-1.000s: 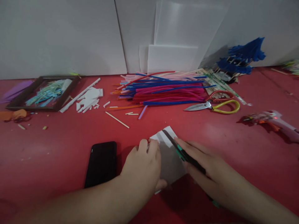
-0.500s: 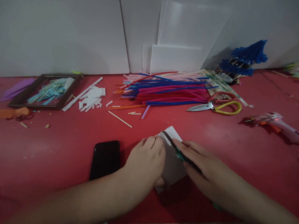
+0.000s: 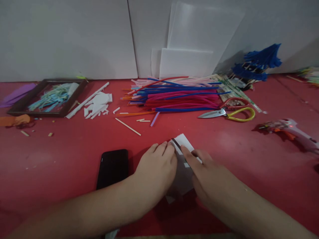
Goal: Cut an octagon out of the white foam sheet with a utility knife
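Note:
A piece of white card (image 3: 183, 179) lies at a slant on the red table in front of me. My left hand (image 3: 158, 167) presses on its left part, fingers curled over it and the thumb hidden. In my right hand (image 3: 205, 171) is a utility knife (image 3: 176, 143), its dark blade lying slantwise across the card's upper end. The index finger stretches along the top of the knife, and most of the handle is hidden beneath the hand. A black phone (image 3: 112, 169) rests just left of my left hand.
Behind the card lies a pile of coloured pipe cleaners (image 3: 184, 94), with scissors (image 3: 228, 113) on its right. A glue gun (image 3: 289, 129) sits farther right. White paper scraps (image 3: 99, 103) and a brown frame (image 3: 62, 114) are at the left. White sheets (image 3: 185, 63) lean against the wall.
My right hand has shifted slightly up and left, its index finger farther along the knife, and now covers the green handle. My left hand's fingers lie a little flatter on the card.

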The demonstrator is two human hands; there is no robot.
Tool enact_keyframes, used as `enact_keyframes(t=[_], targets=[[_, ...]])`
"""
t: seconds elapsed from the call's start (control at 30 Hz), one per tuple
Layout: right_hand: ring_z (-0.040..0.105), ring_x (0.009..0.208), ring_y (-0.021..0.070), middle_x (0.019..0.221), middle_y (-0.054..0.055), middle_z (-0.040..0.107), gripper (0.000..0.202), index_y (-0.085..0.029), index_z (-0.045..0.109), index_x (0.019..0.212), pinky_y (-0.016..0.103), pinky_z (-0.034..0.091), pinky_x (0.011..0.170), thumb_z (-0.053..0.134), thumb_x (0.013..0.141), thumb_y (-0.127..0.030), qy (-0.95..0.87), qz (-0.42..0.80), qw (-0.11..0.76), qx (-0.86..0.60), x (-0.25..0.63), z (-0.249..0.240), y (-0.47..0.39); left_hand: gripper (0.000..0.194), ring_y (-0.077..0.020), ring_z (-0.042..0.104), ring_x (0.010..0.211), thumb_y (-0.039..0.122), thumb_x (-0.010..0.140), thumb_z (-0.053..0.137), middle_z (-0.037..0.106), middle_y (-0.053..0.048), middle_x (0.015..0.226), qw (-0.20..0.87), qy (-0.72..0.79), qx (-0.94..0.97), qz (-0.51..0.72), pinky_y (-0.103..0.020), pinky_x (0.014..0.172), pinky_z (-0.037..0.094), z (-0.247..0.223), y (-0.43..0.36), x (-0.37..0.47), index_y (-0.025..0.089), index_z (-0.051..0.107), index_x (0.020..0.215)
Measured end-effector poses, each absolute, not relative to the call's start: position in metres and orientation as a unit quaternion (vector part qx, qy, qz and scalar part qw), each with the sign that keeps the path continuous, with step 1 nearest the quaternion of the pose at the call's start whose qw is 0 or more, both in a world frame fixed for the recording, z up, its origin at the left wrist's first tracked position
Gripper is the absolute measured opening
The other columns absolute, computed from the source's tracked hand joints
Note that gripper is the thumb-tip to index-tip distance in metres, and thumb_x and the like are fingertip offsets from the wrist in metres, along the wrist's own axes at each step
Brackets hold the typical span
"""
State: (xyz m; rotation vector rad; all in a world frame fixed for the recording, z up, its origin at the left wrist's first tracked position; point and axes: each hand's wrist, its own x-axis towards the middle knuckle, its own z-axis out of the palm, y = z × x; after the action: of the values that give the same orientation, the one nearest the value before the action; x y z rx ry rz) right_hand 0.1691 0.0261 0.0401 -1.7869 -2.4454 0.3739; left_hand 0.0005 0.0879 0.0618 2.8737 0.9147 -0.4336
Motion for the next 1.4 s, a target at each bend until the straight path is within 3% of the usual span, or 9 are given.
enact_keyframes(t=[0.1,0.2,0.47,0.57,0.67,0.8,0.9,1.1,1.4], targets=[[0.067,0.061,0.0236,0.129,0.026,0.068,0.084,-0.012,0.052,0.152,0.034,0.049,0.044,0.049,0.069,0.002,-0.798,0.136,-0.013,-0.587,0.162,0.045,0.030,0.054,-0.0353,0.062,0.128,0.019,0.084,0.071,0.063,-0.025,0.138,0.036,0.302,0.943,-0.137,-0.046,0.107,0.051,0.061,0.088,0.001,0.004,0.060,0.135],[0.069,0.064,0.0265,0.137,0.028,0.064,0.082,-0.011,0.055,0.150,0.036,0.050,0.043,0.052,0.069,0.000,-0.797,0.143,-0.059,-0.584,0.158,0.047,0.030,0.053,-0.0351,0.064,0.126,0.022,0.085,0.071,0.065,-0.025,0.137,0.034,0.301,0.944,-0.133,-0.045,0.106,0.052,0.060,0.089,0.002,0.004,0.062,0.134],[0.066,0.058,0.0209,0.127,0.023,0.070,0.084,-0.018,0.054,0.152,0.033,0.047,0.044,0.054,0.070,0.003,-0.767,0.159,-0.067,-0.618,0.154,0.050,0.030,0.059,-0.0357,0.065,0.123,0.027,0.081,0.076,0.067,-0.024,0.134,0.040,0.304,0.941,-0.143,-0.045,0.106,0.051,0.060,0.090,0.004,0.003,0.062,0.134],[0.069,0.062,0.0224,0.130,0.024,0.069,0.080,-0.015,0.056,0.149,0.032,0.049,0.044,0.052,0.071,0.002,-0.777,0.157,-0.071,-0.605,0.156,0.053,0.035,0.059,-0.0344,0.065,0.124,0.026,0.083,0.075,0.067,-0.023,0.133,0.043,0.306,0.940,-0.146,-0.044,0.106,0.051,0.060,0.090,0.004,0.005,0.061,0.136],[0.074,0.078,0.0283,0.137,0.025,0.065,0.075,-0.013,0.063,0.141,0.035,0.055,0.050,0.050,0.069,0.002,-0.821,0.129,-0.070,-0.553,0.160,0.055,0.038,0.074,-0.0370,0.061,0.129,0.037,0.080,0.082,0.063,-0.025,0.139,0.047,0.310,0.938,-0.147,-0.046,0.109,0.048,0.060,0.089,0.005,0.003,0.058,0.140],[0.074,0.091,0.0330,0.144,0.026,0.060,0.071,-0.011,0.068,0.136,0.036,0.057,0.053,0.048,0.069,0.002,-0.863,0.086,-0.063,-0.495,0.165,0.052,0.038,0.104,-0.0413,0.057,0.133,0.058,0.064,0.092,0.057,-0.029,0.144,0.057,0.317,0.935,-0.152,-0.048,0.111,0.047,0.060,0.086,0.005,-0.001,0.056,0.142],[0.074,0.086,0.0302,0.142,0.026,0.062,0.075,-0.010,0.064,0.141,0.035,0.057,0.054,0.048,0.068,0.002,-0.849,0.094,-0.069,-0.515,0.166,0.050,0.037,0.105,-0.0408,0.055,0.136,0.056,0.065,0.092,0.055,-0.029,0.146,0.063,0.321,0.931,-0.164,-0.049,0.114,0.045,0.061,0.086,0.006,-0.002,0.053,0.144],[0.074,0.076,0.0242,0.139,0.026,0.064,0.077,-0.009,0.052,0.151,0.033,0.055,0.054,0.045,0.075,-0.001,-0.816,0.137,-0.110,-0.550,0.163,0.053,0.036,0.110,-0.0398,0.053,0.138,0.066,0.068,0.086,0.052,-0.029,0.149,0.067,0.322,0.927,-0.181,-0.050,0.119,0.039,0.065,0.085,0.007,-0.001,0.050,0.147],[0.070,0.066,0.0224,0.121,0.024,0.071,0.083,-0.010,0.043,0.157,0.034,0.051,0.054,0.045,0.075,0.000,-0.787,0.164,-0.068,-0.591,0.166,0.045,0.026,0.103,-0.0404,0.054,0.137,0.059,0.073,0.086,0.053,-0.029,0.149,0.050,0.320,0.931,-0.166,-0.050,0.114,0.043,0.062,0.084,0.006,-0.001,0.049,0.147]])
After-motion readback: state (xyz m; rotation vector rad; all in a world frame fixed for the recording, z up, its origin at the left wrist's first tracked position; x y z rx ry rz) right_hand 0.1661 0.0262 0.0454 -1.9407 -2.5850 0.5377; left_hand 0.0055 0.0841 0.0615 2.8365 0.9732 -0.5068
